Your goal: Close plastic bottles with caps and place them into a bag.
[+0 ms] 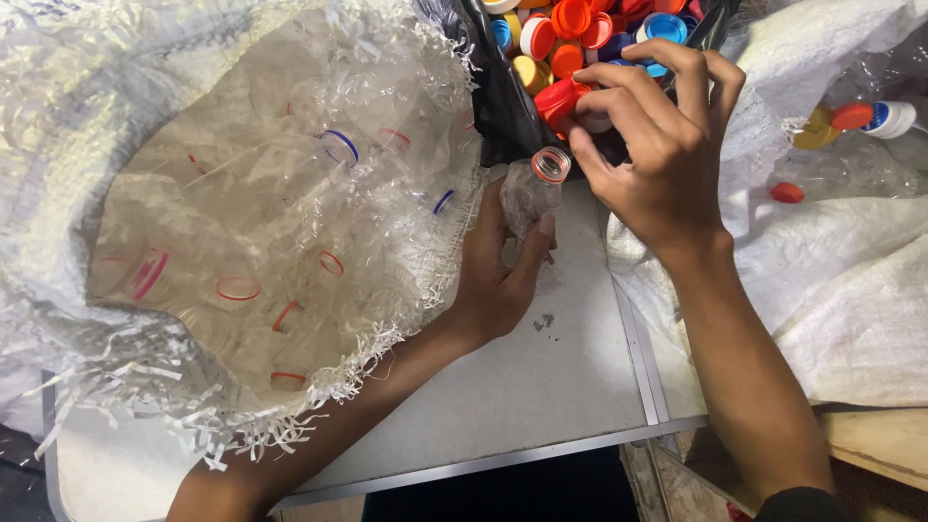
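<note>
The left hand [498, 266] clamps a crumpled clear bottle [530, 196], neck tilted to one o'clock so the right hand [657, 145] can pinch at its red-ringed mouth. At twelve o'clock sits a black bag [503, 106] of caps [570, 29]; at nine, a frayed sack [58, 145] of bottles.

Both forearms reach forward; the left hand [498, 271] is curled in a grip, the right hand [657, 145] arches above, fingers bent.

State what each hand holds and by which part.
The left hand has its grip around the crumpled body of a clear plastic bottle. The right hand pinches something small in its fingertips just above the bottle's open neck; what it is cannot be told.
</note>
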